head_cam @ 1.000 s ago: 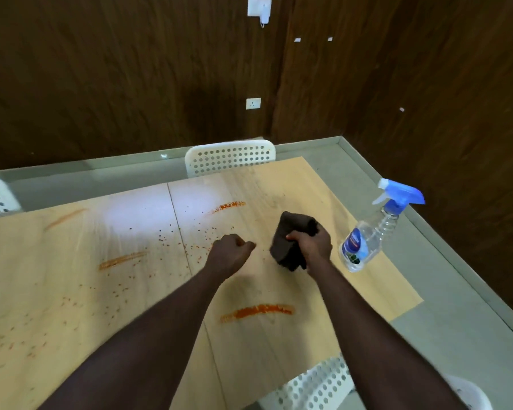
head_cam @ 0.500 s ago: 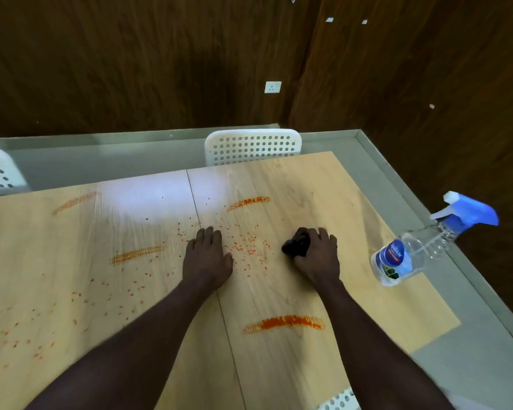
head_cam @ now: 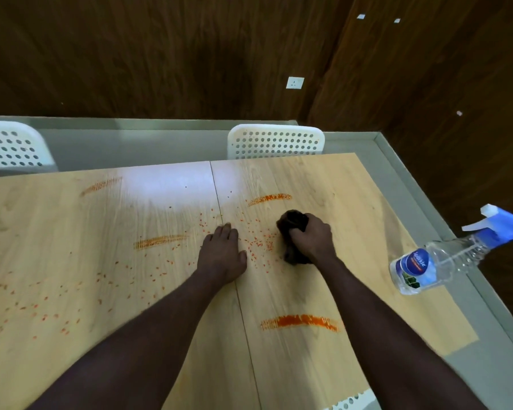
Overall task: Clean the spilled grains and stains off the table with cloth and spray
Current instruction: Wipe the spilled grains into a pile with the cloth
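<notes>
The left hand lies flat on the bench, palm down, fingers together and stretched toward the far edge, its grip released and empty. It rests over the seam between the two bench boards. The right hand is just beside it to the right, its grip clenched around a dark cloth that is bunched up and pressed against the bench; the cloth shows beyond the knuckles and under the heel of the hand.

Between the two hands lies a patch of small orange grains, and more grains scatter leftward across the bench toward its near left part. Four orange stains streak the surface: one beyond the cloth toward the far edge, one left of the left hand, one near the far left, and the largest toward the near edge between the forearms.

A clear spray bottle with a blue trigger stands at the right edge of the bench, well apart from the right hand. Two white perforated chairs sit beyond the far edge.
</notes>
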